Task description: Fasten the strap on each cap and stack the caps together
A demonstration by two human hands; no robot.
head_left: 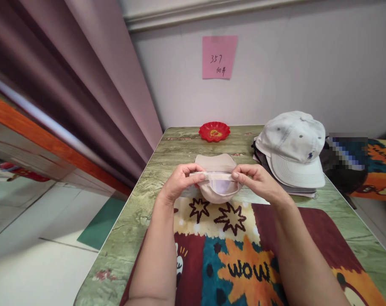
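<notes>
A pale beige cap [218, 197] is held over the table, its brim pointing away from me and its inside partly showing. My left hand [180, 180] pinches the cap's strap on the left, thumb on top. On the right, my right hand [256, 178] grips the same strap between thumb and fingers. The strap is stretched straight between both hands. Beyond my right hand, a white cap [294, 138] with a small dark emblem lies on top of a stack of darker caps.
A red scalloped plate [214, 132] sits near the table's far edge. The green wood-patterned table [138, 187] carries a colourful mat [208, 263] under my forearms. A pink note [218, 57] is on the wall, and a curtain [116, 76] hangs to the left.
</notes>
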